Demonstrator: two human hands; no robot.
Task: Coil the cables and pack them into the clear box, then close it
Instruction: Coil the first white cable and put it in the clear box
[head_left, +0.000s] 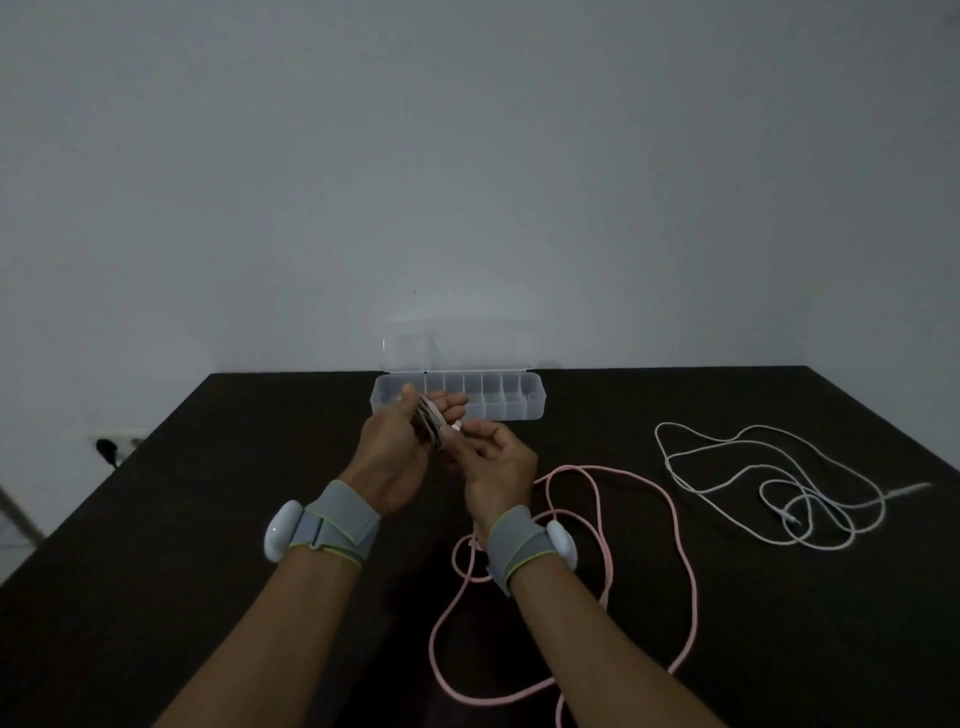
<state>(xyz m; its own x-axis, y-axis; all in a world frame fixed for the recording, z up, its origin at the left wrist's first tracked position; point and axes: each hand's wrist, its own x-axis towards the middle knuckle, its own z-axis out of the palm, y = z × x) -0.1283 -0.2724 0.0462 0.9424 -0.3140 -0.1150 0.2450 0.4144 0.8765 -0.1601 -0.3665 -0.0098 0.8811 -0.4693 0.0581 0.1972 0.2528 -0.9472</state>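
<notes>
My left hand (397, 457) holds a small coil of light cable (431, 423) wound around its fingers, just in front of the clear box. My right hand (498, 475) pinches the cable's silver plug end (456, 427) beside the coil. The clear box (511, 400) stands at the table's far edge with its lid (410, 345) raised against the wall; its row of compartments looks empty. A pink cable (597, 519) lies in loose loops under my right forearm. A white cable (769, 488) lies tangled to the right.
The dark table (208, 545) runs up to a pale wall. A wall socket with a black plug (106, 447) sits beyond the table's left edge.
</notes>
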